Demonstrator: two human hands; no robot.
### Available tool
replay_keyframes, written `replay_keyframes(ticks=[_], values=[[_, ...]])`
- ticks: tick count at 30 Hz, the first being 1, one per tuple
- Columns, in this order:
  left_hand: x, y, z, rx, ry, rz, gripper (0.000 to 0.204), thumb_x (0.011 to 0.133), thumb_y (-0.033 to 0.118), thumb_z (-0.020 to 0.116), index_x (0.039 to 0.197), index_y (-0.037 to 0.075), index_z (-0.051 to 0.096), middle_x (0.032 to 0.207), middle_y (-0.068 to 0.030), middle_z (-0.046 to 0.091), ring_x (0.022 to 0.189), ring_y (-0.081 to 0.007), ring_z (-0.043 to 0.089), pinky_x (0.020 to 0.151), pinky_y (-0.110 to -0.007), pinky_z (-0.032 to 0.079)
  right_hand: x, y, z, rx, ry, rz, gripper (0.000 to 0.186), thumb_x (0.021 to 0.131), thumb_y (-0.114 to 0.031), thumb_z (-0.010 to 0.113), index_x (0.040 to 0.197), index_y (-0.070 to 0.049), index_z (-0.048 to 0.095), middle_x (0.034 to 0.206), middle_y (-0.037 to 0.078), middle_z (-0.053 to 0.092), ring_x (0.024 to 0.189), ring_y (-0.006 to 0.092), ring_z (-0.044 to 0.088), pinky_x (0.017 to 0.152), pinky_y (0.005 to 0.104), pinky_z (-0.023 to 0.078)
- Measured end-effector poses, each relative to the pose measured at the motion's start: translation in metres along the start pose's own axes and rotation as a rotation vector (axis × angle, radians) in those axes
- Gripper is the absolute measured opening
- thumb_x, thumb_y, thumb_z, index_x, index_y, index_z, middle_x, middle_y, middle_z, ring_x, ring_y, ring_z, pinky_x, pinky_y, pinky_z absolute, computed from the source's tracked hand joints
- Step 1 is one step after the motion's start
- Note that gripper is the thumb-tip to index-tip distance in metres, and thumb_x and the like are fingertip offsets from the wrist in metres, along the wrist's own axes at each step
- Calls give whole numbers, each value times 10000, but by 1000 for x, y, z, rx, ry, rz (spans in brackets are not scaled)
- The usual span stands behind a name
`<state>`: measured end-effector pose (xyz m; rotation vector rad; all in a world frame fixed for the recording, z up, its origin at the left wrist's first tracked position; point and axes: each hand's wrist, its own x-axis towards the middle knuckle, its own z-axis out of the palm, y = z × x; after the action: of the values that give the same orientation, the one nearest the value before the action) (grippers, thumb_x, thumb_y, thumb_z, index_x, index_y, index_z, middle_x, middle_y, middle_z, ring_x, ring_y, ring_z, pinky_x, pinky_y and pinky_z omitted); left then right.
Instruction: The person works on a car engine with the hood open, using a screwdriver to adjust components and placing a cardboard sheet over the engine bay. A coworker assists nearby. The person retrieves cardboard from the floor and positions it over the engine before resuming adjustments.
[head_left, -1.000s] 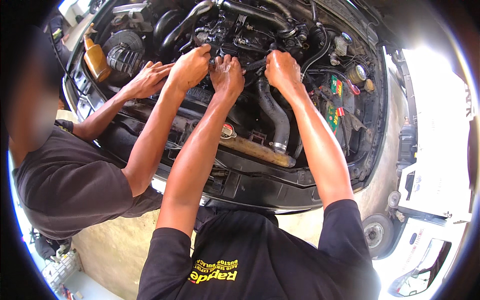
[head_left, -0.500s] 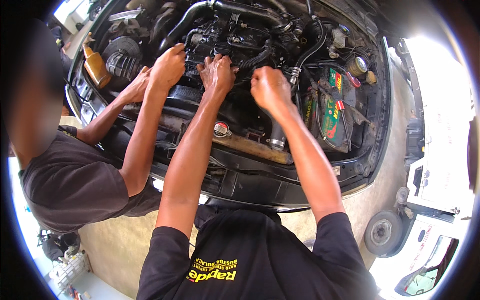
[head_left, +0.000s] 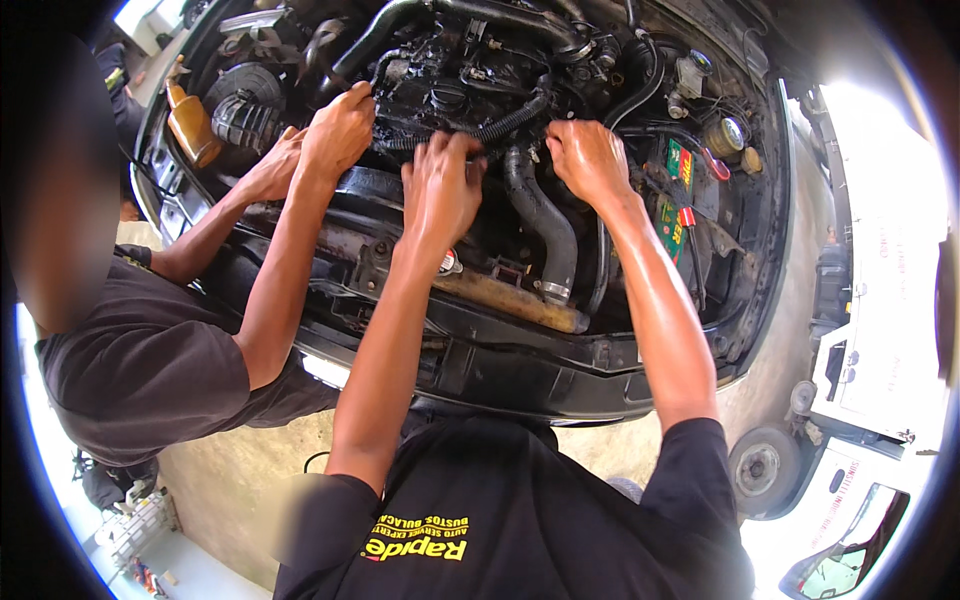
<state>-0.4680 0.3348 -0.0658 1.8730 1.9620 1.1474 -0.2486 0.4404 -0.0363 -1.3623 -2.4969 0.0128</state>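
Observation:
My left hand (head_left: 443, 190) is at the front of the black engine (head_left: 450, 95), just nearer than a ribbed black conduit (head_left: 515, 118). Its fingers are bent and apart, with slightly blurred tips and nothing visible in them. To the right, my right hand (head_left: 592, 162) is closed, fingers curled beside the engine; whatever they may hold is hidden. Between my hands a thick black radiator hose (head_left: 548, 225) curves down to a metal clamp. The radiator cap (head_left: 450, 263) shows partly behind my left wrist.
At the left, a co-worker's two hands (head_left: 338, 132) reach onto the engine's side. A yellowish-brown bottle (head_left: 192, 128) stands in the bay's far left corner. The battery (head_left: 672, 205) sits right of my right forearm. A white vehicle (head_left: 850, 500) is parked at the right.
My left hand has drawn back from the engine top toward me. My right hand has shifted right, uncovering the radiator hose. The co-worker's hands stay nearly in place.

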Motion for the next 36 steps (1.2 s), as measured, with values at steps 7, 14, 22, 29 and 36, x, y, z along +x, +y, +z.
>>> replay_keyframes(ticks=[7, 14, 22, 29, 36], values=[[-49, 5, -15, -49, -25, 75, 157, 1007, 148, 734, 1159, 109, 736, 1117, -89, 702, 1103, -350, 654, 947, -507, 486, 13, -7, 2, -121, 35, -11, 144, 1019, -169, 678, 1021, -62, 774, 887, 243, 756, 857, 473, 754, 754, 572, 619], [-57, -5, 10, 206, -247, 194, 163, 1034, 193, 701, 1154, 82, 695, 1114, -109, 676, 1116, -334, 662, 959, -510, 505, -16, -27, 7, -20, -4, 188, 137, 1012, -169, 693, 1074, -81, 779, 908, 254, 776, 891, 490, 769, 805, 601, 618], [-52, -10, 13, 31, -327, 186, 213, 1023, 209, 703, 1184, 71, 688, 1172, -149, 680, 1188, -370, 641, 1033, -557, 488, -20, -24, 9, -34, -27, 219, 136, 932, -97, 696, 1039, -52, 767, 899, 277, 771, 886, 496, 777, 786, 601, 627], [-64, 29, -7, 53, -183, 367, 225, 926, 201, 796, 1137, 140, 752, 1148, -42, 683, 1149, -288, 628, 992, -510, 403, -17, 4, 26, 60, 179, 333, 145, 1009, -181, 694, 1006, -61, 776, 924, 276, 769, 895, 514, 759, 773, 607, 617], [-145, 24, -33, -21, -147, 270, 263, 948, 135, 775, 1211, 157, 764, 1230, -57, 709, 1176, -318, 631, 1053, -518, 407, -50, -27, 14, 124, 158, 476, 140, 1036, -203, 684, 1032, -90, 767, 901, 267, 775, 900, 512, 770, 782, 613, 619]])
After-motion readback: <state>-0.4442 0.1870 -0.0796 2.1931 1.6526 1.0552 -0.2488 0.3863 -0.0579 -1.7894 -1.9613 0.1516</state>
